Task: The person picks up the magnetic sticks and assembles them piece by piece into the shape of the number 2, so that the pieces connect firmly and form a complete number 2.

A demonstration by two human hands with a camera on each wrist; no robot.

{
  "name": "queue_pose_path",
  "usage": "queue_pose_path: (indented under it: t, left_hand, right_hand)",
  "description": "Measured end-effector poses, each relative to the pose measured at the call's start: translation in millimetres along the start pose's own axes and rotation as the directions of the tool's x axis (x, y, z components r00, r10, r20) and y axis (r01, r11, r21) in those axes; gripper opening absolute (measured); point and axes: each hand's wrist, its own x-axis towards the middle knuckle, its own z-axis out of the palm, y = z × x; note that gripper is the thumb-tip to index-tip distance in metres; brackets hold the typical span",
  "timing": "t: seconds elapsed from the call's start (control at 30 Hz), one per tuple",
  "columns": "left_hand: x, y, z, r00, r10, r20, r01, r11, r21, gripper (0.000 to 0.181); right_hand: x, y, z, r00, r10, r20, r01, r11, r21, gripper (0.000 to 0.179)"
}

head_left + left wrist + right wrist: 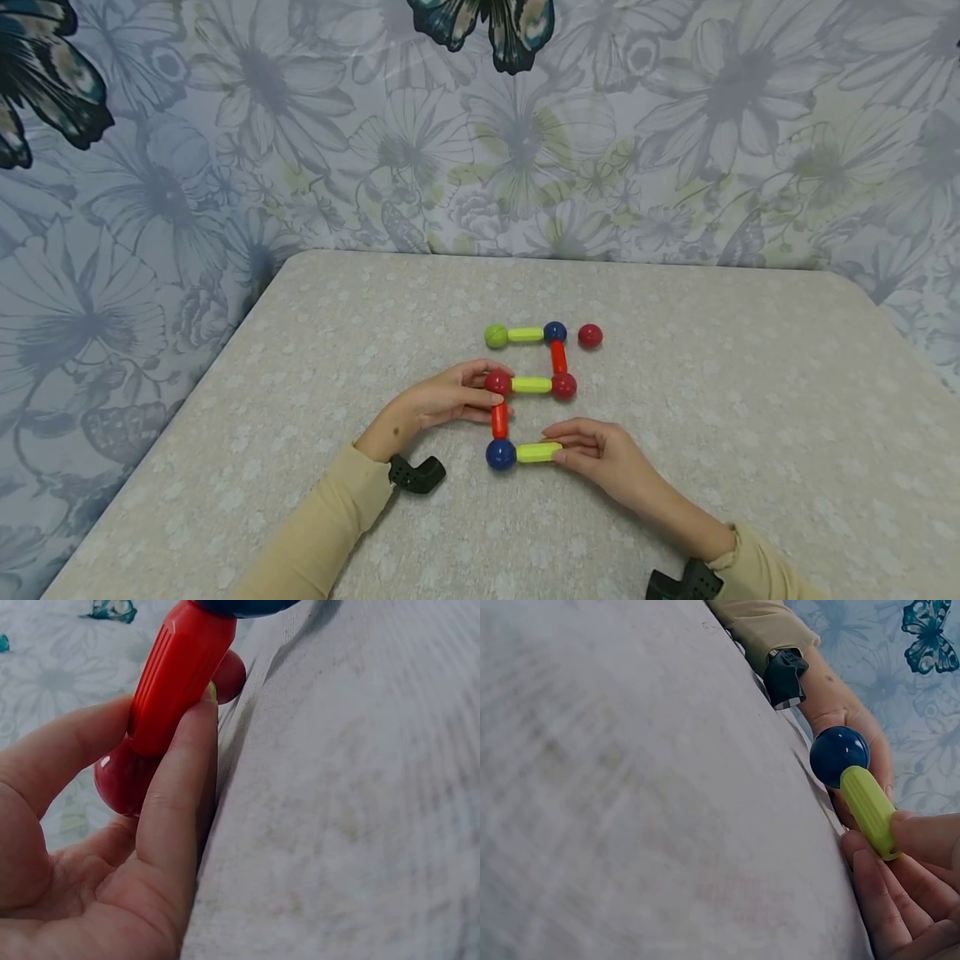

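Note:
On the table lies a zigzag chain of coloured rods and balls. My left hand (pixel 442 397) grips it at the left bend, thumb and fingers around the red rod (pixel 184 671) where it joins a red ball (pixel 124 781). That rod runs to the near blue ball (pixel 501 455). From the blue ball a yellow-green rod (pixel 866 806) points right, and my right hand (pixel 611 458) pinches its free end between thumb and fingers. Farther back, another yellow-green rod (pixel 532 385) leads to a second red ball (pixel 564 386).
The chain continues through a red rod (pixel 558 358), the far blue ball (pixel 555 332) and a yellow-green rod (pixel 526 334) to a green ball (pixel 497 336). A loose red ball (pixel 590 336) sits right of the far blue one. Behind the table (pixel 712 350) rises a flower-patterned wall (pixel 675 150).

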Motion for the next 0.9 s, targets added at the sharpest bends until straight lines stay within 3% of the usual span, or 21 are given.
queue_pose_path:
  t: [0.23,0.33,0.4,0.5,0.57,0.63,0.8,0.9]
  left_hand:
    - [-0.9,1.4,3.6,1.000,-0.002,-0.013,0.003,0.999,0.047,0.051]
    - [-3.0,4.6,5.9,0.999,0.015,-0.047,-0.006,0.980,0.200,0.053]
    - [-4.9,8.1,7.5,0.995,0.048,-0.085,-0.014,0.932,0.362,0.052]
    - [-8.3,14.1,10.7,0.982,0.126,-0.138,-0.017,0.796,0.605,0.050]
    - [-11.1,16.9,12.4,0.974,0.167,-0.152,-0.018,0.729,0.684,0.047]
    - [-14.5,18.0,13.5,0.968,0.199,-0.151,-0.032,0.697,0.716,0.044]
    - [-25.7,15.8,13.9,0.957,0.267,-0.110,-0.103,0.672,0.734,0.037]
    - [-33.3,16.1,18.6,0.944,0.319,-0.081,-0.141,0.615,0.776,0.036]
  right_hand:
    - [0.8,0,-1,0.999,0.042,-0.020,-0.040,0.996,0.084,0.026]
    - [0.7,0,-1,0.998,0.051,-0.023,-0.048,0.994,0.099,0.025]
    - [0.6,0,-1,0.999,0.049,-0.020,-0.046,0.994,0.095,0.024]
    - [0.2,0,-2,0.999,0.051,-0.014,-0.050,0.996,0.071,0.023]
    - [-0.1,-1,-3,0.998,0.059,-0.012,-0.058,0.996,0.061,0.022]
    - [0.1,-1,-3,0.998,0.063,-0.009,-0.062,0.997,0.054,0.022]
    - [0.7,0,-5,0.998,0.057,-0.005,-0.057,0.997,0.056,0.022]
    - [0.0,-1,-6,0.998,0.064,-0.010,-0.063,0.996,0.068,0.022]
